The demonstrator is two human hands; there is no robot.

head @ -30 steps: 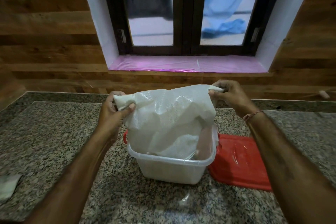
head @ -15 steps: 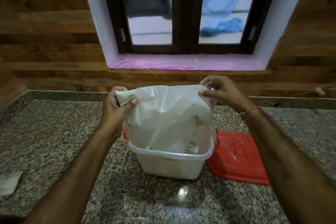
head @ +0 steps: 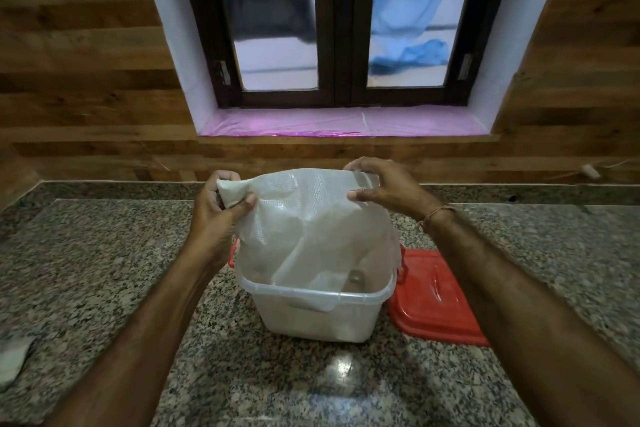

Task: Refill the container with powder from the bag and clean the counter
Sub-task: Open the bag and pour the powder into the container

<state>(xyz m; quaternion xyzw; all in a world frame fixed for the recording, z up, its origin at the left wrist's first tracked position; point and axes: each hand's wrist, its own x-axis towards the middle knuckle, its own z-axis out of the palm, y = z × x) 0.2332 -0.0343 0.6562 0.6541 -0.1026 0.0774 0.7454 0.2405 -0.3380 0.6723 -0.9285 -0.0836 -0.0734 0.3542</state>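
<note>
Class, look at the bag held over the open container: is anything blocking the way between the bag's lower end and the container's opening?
Nothing visible does. The bag, pinched by the left hand and right hand, already hangs into the open container. The red lid lies on the counter to the right, off the opening.

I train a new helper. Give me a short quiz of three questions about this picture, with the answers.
1. True or false: the red lid is closed on the container.
2. How many hands hold the bag?
3. The folded cloth lies at: A) the counter's left edge, B) the window sill.

Key: 1. False, it lies beside the container. 2. Two: left hand, right hand. 3. A.
</note>
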